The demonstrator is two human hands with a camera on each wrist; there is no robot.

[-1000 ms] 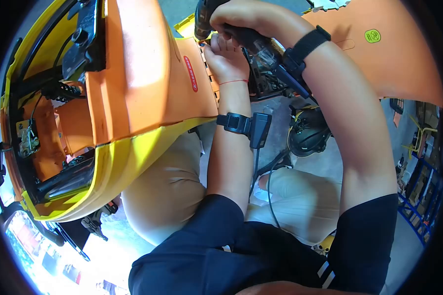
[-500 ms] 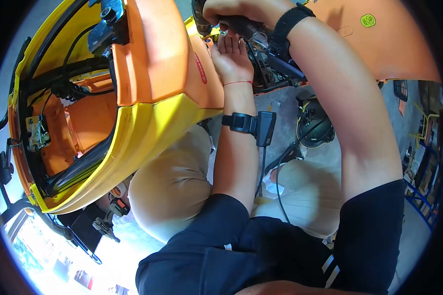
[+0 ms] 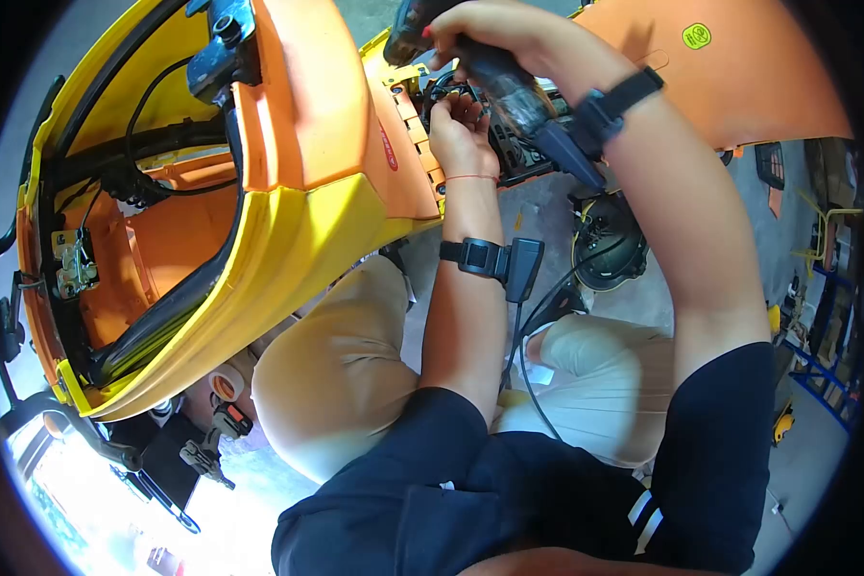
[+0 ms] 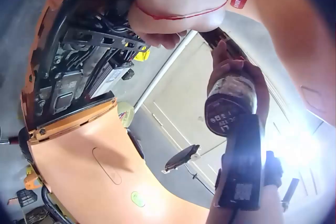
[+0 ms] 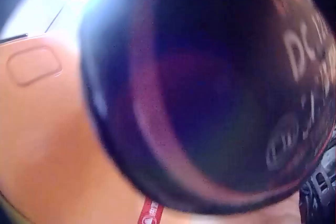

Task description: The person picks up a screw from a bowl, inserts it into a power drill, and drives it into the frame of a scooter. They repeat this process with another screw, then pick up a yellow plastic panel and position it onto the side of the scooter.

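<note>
My right hand (image 3: pixel 497 31) grips a dark cordless drill (image 3: pixel 505 88) by its handle, its front end over the edge of the orange body panel (image 3: pixel 317 106). The drill's round base (image 4: pixel 223 113), printed with DC and Li markings, shows in the left wrist view; up close, that dark base (image 5: pixel 199 103) fills most of the right wrist view. Just below the drill, my left hand (image 3: pixel 463 142) is turned palm up with its fingers loosely bent, beside the panel's slotted edge (image 3: pixel 415 130). Nothing shows in it. Its fingertips are near black cables.
A black frame with wiring (image 4: pixel 84 71) lies between the orange panels. Another orange panel (image 3: pixel 720 77) extends to the right. Yellow trim (image 3: pixel 307 259) edges the body at left. A black helmet-like thing (image 3: pixel 609 245) is on the floor. A cable (image 3: pixel 547 317) runs from my left wrist camera.
The drill and my right hand have lifted slightly and shifted right, away from the panel edge. My left hand has moved a little right and down, its fingers straightening, then bending again.
</note>
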